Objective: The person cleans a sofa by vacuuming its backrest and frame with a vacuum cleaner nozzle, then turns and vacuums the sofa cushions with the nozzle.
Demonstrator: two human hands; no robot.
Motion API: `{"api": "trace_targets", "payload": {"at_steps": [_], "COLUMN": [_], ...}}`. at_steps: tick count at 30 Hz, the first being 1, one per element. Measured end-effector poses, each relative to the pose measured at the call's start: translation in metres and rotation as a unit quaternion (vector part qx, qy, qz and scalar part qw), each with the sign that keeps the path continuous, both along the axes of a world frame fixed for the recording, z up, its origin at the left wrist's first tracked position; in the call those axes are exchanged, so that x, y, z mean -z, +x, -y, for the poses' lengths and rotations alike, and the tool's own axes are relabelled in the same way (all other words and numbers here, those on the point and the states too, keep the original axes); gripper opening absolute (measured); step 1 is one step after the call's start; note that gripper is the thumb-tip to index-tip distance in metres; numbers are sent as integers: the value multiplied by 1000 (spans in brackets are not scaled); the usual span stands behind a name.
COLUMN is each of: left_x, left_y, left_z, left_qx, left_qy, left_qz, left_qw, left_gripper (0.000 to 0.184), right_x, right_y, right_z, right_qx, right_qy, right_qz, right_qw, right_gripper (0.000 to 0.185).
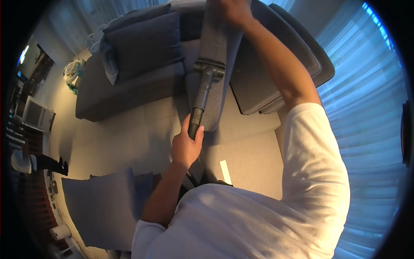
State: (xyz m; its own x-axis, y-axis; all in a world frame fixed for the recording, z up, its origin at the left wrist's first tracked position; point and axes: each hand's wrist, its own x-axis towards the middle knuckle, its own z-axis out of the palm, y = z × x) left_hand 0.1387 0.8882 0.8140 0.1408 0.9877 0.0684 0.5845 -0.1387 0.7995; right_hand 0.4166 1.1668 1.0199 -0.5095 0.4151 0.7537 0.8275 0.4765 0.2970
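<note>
My left hand [186, 146] is wrapped around the dark handle end of a vacuum cleaner hose with a grey upholstery nozzle [208, 71]. The wide nozzle head lies against the face of a long grey sofa cushion [214, 41], which stands tilted on edge in front of me. At the top of the view my right hand [236, 12] grips the cushion's upper end, its fingertips partly cut off by the frame edge. Below the left hand, the rest of the hose is mostly hidden by my arm and body.
A grey sofa [133, 93] with a loose back pillow [144, 45] stands ahead. Grey cushions [280, 77] lie at the right, another pillow [99, 207] at lower left. Sheer curtains [366, 142] hang on the right. A person's dark-trousered leg [47, 163] and a toy [74, 75] are leftward.
</note>
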Motion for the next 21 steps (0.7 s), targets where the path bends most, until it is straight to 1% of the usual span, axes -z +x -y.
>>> {"api": "trace_targets", "payload": {"at_steps": [1, 2, 4, 5, 7, 8, 10, 11, 12, 13, 14, 15, 17, 19, 21], "left_x": [1, 2, 2, 1, 3, 8, 20, 21, 22, 21, 23, 26, 29, 31, 24], "left_y": [0, 0, 1, 0, -2, -2, -2, -3, -4, -8, -11, -16, -18, -18, -21], "left_z": [2, 3, 3, 4, 6, 10, 16, 18, 22, 26, 30, 36, 39, 42, 38], "left_qx": [3, 7, 3, 4, 3, 2, 5, 1, -5, -7, -8, -9, -12, -19, -8], "left_qy": [3, 11, 20, 5, -8, -17, -27, -16, -6, -44, -45, -50, -49, -50, -41], "left_qz": [1, 7, 15, 15, 14, 10, 3, 32, 61, 62, 61, 64, 67, 87, 80], "left_qw": [1000, 1000, 1000, 1000, 1000, 1000, 1000, 999, 998, 997, 997, 997, 996, 995, 996], "left_gripper": [59, 60, 61, 62, 62, 63, 63, 63, 63, 62, 62, 62, 61, 54, 58], "right_x": [29, 58, 90, 95, 100, 99, 98, 99, 98, 97, 98, 100, 101, 103, 101], "right_y": [6, 12, 7, 10, 15, 13, 8, 7, 7, 5, 3, 3, 10, 15, 16], "right_z": [5, 10, 39, 46, 52, 56, 65, 67, 70, 71, 73, 73, 68, 63, 51], "right_qx": [-59, -121, -103, -106, -117, -118, -177, -177, -177, -151, -125, -126, -88, -70, -53], "right_qy": [-2, -2, -150, -150, -196, -197, -236, -250, -252, -253, -253, -252, -243, -227, -210], "right_qz": [70, 142, 269, 270, 200, 199, 180, 184, 184, 186, 187, 187, 159, 147, 136], "right_qw": [996, 983, 946, 945, 953, 953, 938, 934, 933, 937, 941, 941, 953, 960, 967], "right_gripper": [38, 31, 38, 38, 30, 30, 27, 23, 23, 22, 22, 22, 16, 14, 12]}}
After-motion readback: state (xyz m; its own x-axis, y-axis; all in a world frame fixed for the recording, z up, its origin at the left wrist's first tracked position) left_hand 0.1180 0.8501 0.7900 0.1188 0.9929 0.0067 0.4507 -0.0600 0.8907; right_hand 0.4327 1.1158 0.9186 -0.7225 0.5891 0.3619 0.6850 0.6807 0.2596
